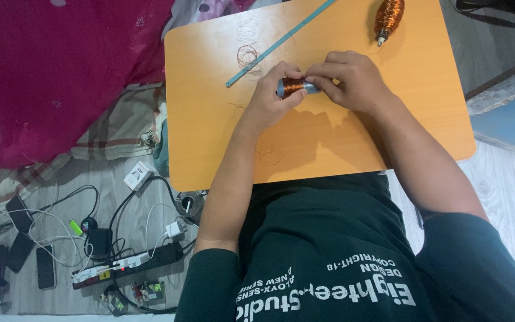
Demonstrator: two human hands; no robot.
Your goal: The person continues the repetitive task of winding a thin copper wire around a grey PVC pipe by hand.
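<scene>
Both my hands meet over a small orange table (424, 113). My left hand (269, 98) grips the left end of a short blue-grey tube wound with copper wire (296, 86). My right hand (350, 77) pinches the same coil from the right, fingertips on the winding. A larger spool of copper wire (388, 18) lies at the table's far edge, beyond my right hand. A long teal strip (278, 45) lies slantwise just past my left hand, beside loose loops of thin wire (247, 55).
Another stray wire loop (271, 156) lies near the table's front edge. On the floor to the left are a black power strip (132, 262) with chargers and cables, several phones (19, 214), and a red cloth (61, 65).
</scene>
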